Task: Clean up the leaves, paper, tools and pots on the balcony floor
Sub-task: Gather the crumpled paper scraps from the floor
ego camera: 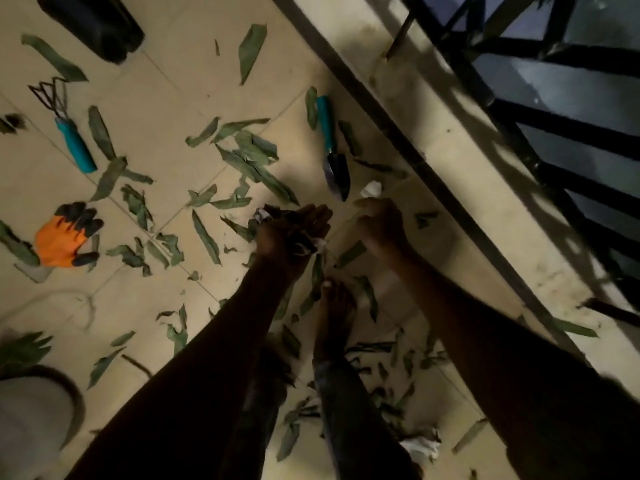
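Under me the pale tiled balcony floor (166,81) is littered with torn green leaves (249,157). My teal-handled trowel (330,143), hand rake (65,129), orange gloves (65,237) and crumpled paper (371,189) lie on it.

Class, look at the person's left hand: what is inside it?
The left hand grips a bundle of dark leaves and crumpled paper. Fingers cover most of the bundle, so how much it holds cannot be seen.
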